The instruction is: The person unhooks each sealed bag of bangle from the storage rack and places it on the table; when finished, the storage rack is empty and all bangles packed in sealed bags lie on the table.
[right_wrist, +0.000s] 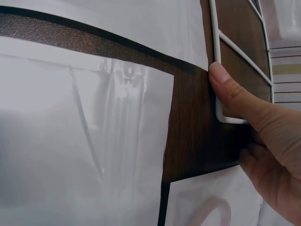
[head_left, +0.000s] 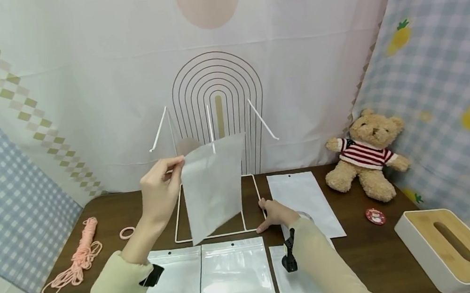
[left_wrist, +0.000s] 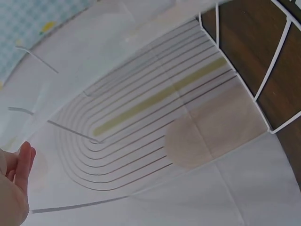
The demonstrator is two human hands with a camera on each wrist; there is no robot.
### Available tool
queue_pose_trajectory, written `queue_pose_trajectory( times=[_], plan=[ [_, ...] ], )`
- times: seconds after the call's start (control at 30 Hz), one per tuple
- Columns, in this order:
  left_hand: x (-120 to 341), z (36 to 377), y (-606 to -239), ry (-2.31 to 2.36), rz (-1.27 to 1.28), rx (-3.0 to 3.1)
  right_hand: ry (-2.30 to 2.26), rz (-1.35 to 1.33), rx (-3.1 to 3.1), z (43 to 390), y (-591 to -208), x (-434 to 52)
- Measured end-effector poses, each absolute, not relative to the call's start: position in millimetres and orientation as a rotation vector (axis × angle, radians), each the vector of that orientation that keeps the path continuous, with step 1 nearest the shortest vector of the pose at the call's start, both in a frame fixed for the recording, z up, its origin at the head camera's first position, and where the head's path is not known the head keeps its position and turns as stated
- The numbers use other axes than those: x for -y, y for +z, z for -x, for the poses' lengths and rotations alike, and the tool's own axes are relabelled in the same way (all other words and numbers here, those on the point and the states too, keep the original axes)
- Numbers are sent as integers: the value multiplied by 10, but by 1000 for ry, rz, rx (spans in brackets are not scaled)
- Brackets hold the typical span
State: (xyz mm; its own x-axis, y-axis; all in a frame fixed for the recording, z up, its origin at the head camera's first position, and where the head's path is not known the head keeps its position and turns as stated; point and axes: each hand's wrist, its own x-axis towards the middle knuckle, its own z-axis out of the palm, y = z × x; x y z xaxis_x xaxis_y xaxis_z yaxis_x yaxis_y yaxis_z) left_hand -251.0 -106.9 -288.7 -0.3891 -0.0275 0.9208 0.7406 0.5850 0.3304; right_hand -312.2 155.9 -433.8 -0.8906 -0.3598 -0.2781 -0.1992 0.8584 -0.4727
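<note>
My left hand (head_left: 158, 191) pinches the upper left edge of a thin, see-through plastic bag (head_left: 214, 191). The bag hangs tilted in front of a white wire rack (head_left: 230, 234), with its top by the middle prong (head_left: 210, 125); whether the prong passes through it I cannot tell. In the left wrist view the left hand (left_wrist: 16, 179) is at the lower left, and the bag's outline is faint. My right hand (head_left: 280, 214) grips the front right corner of the rack's base; the right wrist view shows its thumb (right_wrist: 223, 77) on the bar.
Silvery zip bags (head_left: 236, 278) lie along the front, and a white one (head_left: 304, 201) lies right of the rack. Pink rope (head_left: 84, 250) and a pink ring (head_left: 127, 233) lie left. A teddy bear (head_left: 367, 152), a red badge (head_left: 375, 216) and a tissue box (head_left: 453, 248) are at right.
</note>
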Motion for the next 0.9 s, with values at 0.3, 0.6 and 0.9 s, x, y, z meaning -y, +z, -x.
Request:
queue_pose_trajectory(
  times=[0.3, 0.6, 0.9],
  plan=[
    [1302, 2095, -2852, -1164, 546, 1747, -640, 452, -2682, 3126, -4344, -1543],
    [2114, 1519, -2669, -1782, 308, 1569, -643, 477, -2656, 3131, -4342, -1544],
    [3564, 993, -2793, -1884, 162, 1934, -665, 456, -2604, 3119, -4275, -1567]
  ],
)
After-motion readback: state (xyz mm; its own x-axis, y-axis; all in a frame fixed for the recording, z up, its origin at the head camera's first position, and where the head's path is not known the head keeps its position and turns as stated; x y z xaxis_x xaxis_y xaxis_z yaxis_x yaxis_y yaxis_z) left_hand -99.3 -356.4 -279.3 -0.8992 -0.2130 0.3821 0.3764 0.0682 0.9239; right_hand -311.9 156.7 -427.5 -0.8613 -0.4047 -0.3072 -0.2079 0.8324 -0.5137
